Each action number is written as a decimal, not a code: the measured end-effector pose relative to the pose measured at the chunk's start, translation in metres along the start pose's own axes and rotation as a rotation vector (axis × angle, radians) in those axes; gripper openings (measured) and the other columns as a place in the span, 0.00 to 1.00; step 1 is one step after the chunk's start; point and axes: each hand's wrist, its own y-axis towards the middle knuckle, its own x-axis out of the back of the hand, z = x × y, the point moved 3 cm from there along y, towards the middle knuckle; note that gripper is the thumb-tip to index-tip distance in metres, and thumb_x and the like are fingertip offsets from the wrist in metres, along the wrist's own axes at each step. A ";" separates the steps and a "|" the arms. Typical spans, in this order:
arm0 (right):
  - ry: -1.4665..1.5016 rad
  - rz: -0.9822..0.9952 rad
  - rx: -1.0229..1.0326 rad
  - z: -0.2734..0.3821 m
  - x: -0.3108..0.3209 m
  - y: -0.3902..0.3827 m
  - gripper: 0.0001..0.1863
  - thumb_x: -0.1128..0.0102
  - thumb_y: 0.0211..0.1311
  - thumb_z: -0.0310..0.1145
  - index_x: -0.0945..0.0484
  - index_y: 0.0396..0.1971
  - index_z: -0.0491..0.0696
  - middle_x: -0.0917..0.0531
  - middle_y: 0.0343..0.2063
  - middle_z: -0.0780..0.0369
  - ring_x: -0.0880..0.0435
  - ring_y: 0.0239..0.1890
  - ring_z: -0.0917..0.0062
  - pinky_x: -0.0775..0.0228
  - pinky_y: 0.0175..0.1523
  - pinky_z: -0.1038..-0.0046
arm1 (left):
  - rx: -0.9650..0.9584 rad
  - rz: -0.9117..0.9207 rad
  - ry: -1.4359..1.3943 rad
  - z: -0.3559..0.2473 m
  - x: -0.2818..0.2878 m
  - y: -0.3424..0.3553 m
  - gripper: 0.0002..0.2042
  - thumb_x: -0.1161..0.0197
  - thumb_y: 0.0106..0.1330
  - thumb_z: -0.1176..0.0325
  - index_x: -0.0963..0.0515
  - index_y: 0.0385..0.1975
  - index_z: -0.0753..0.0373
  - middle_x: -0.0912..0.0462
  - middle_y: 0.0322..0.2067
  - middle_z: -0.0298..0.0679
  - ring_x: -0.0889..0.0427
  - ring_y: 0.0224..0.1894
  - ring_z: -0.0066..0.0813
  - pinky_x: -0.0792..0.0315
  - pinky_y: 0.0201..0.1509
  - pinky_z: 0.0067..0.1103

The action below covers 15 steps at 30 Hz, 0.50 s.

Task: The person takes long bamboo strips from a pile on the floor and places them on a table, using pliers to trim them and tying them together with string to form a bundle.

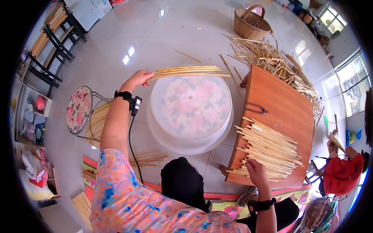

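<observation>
Out ahead of me, my left hand [141, 78] is closed round the ends of several thin, pale-yellow sticks [190, 70]. They stretch to the right over the far rim of a round white tub-like stand [190, 105], whose translucent top shows a pink floral pattern. On the low wooden table [285, 101] to my right lies a loose layer of similar sticks [268, 149]. My right hand [256, 171] is over the near part of that layer, fingers curled together; whatever they may grip is hidden.
A dark U-shaped metal tool [257, 108] lies on the table. Behind it, loose sticks [276, 62] are heaped on the floor near a wicker basket [252, 23]. A floral round stool [79, 110] stands left. Another person in red [340, 174] sits at the far right.
</observation>
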 end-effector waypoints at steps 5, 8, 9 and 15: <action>-0.014 0.000 0.027 0.005 -0.003 -0.004 0.13 0.40 0.61 0.34 0.19 0.42 0.43 0.15 0.29 0.55 0.16 0.30 0.69 0.26 0.36 0.72 | -0.041 0.014 -0.105 0.002 -0.002 -0.005 0.16 0.40 0.66 0.55 0.21 0.32 0.65 0.23 0.20 0.33 0.28 0.21 0.19 0.32 0.31 0.19; -0.045 0.003 0.039 0.022 0.002 -0.009 0.12 0.40 0.61 0.33 0.19 0.42 0.43 0.15 0.30 0.54 0.16 0.30 0.69 0.26 0.36 0.71 | -0.038 -0.017 -0.185 -0.001 -0.004 -0.016 0.13 0.38 0.65 0.60 0.20 0.32 0.65 0.24 0.20 0.31 0.29 0.22 0.19 0.33 0.29 0.19; -0.035 0.003 0.039 0.026 0.003 -0.012 0.12 0.40 0.61 0.33 0.19 0.42 0.43 0.15 0.30 0.54 0.16 0.30 0.68 0.26 0.36 0.71 | -0.028 -0.036 -0.209 -0.002 -0.006 -0.020 0.12 0.37 0.64 0.61 0.20 0.33 0.65 0.25 0.20 0.31 0.29 0.22 0.19 0.34 0.29 0.18; -0.031 -0.024 0.086 0.045 0.009 -0.031 0.11 0.41 0.62 0.30 0.19 0.41 0.42 0.15 0.28 0.56 0.17 0.29 0.74 0.27 0.36 0.75 | -0.135 -0.093 -0.285 -0.011 -0.006 -0.053 0.09 0.39 0.65 0.64 0.21 0.30 0.65 0.26 0.20 0.29 0.31 0.23 0.17 0.36 0.29 0.17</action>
